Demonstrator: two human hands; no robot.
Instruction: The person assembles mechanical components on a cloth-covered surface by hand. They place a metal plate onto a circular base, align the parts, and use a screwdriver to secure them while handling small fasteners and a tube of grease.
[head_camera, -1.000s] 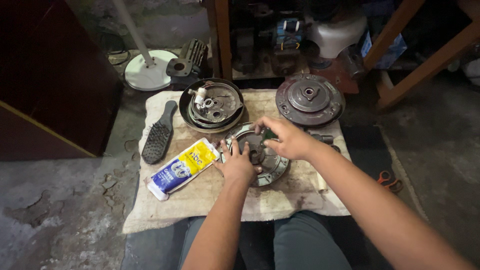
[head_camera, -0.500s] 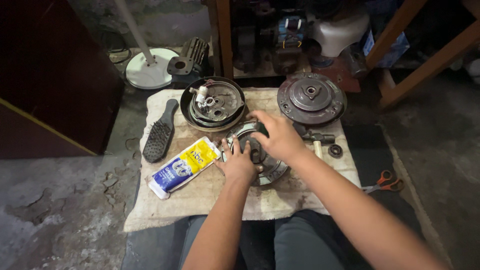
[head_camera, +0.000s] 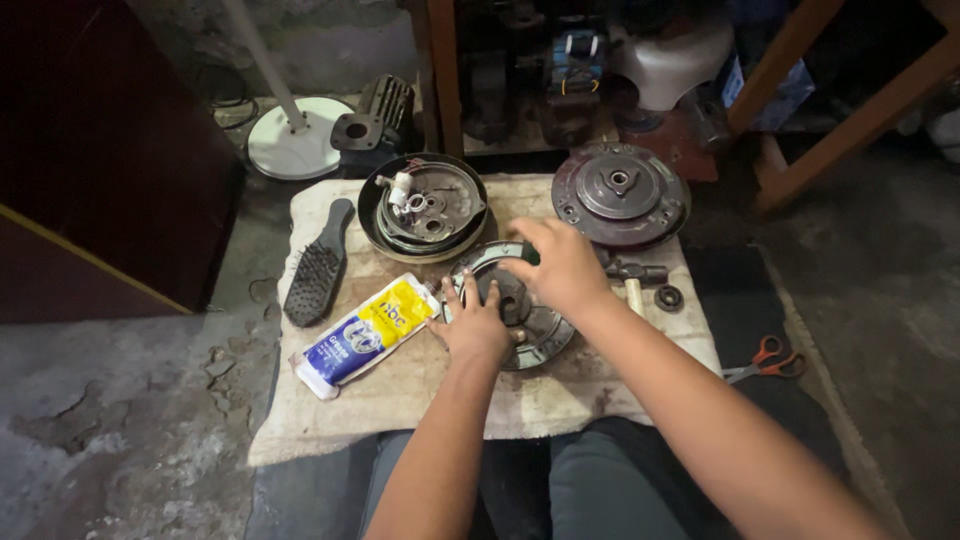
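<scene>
A round grey metal disc part (head_camera: 545, 335) lies on a stained cloth (head_camera: 420, 385) in front of my knees. My left hand (head_camera: 475, 322) rests on its left side with fingers spread over the hub. My right hand (head_camera: 562, 265) covers its upper right, fingers curled over the rim. Most of the disc is hidden under both hands.
A black pan with metal parts (head_camera: 425, 205) and a dark round plate (head_camera: 620, 193) sit at the cloth's far edge. A blue-yellow grease pouch (head_camera: 365, 333) and a wire brush (head_camera: 315, 268) lie left. A hammer (head_camera: 635, 275), a small ring (head_camera: 668, 297) and red scissors (head_camera: 765, 358) lie right.
Both hands stay on the disc part; my right hand has shifted slightly over its top rim. The view has tilted a little.
</scene>
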